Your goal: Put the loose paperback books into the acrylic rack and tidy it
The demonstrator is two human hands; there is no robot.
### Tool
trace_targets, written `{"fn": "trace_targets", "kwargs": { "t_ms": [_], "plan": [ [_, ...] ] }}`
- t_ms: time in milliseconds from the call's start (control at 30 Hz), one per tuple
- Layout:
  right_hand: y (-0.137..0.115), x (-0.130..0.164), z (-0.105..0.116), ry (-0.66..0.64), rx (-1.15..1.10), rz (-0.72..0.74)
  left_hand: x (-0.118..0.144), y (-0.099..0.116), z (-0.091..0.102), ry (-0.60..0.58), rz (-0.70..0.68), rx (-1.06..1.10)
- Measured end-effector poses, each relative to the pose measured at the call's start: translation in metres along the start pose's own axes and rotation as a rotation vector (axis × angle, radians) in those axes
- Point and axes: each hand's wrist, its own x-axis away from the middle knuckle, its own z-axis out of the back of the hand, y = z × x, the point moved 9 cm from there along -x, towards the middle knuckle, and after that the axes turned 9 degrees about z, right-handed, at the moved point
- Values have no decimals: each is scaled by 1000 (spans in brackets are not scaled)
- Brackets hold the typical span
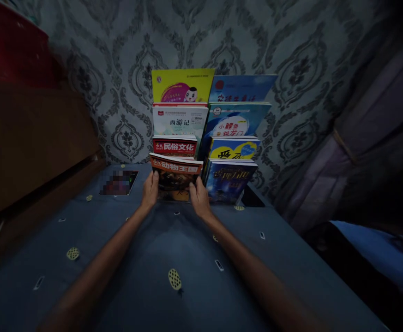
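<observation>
Both hands grip an orange-and-dark book [175,177] at the front left of an upright, stepped display of books. My left hand [150,189] closes on its left edge, while my right hand [199,196] has hold of its lower right side. Just behind it stand a red book [174,146], a pale green-white book [180,121] and a yellow book [182,86]. The right column has a dark blue book [231,180] in front, then a yellow-and-blue book [234,148], a light blue book [239,119] and a blue book [243,88]. Whatever supports them is mostly hidden.
The display stands on a blue cloth [139,281] printed with pineapples, against a patterned wall [125,55]. A flat, partly blurred book or card [120,182] lies to the left. Brown furniture [31,143] borders the left side; a tied curtain [346,133] hangs at right.
</observation>
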Motion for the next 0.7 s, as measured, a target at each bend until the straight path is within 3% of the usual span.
{"fn": "trace_targets", "kwargs": {
  "t_ms": [367, 700],
  "plan": [
    [25, 1, -4, -29, 129, -14, 2, -13, 2, 58, -11, -168],
    [12, 8, -3, 53, 184, 28, 6, 1, 7, 87, -103, -269]
  ]
}}
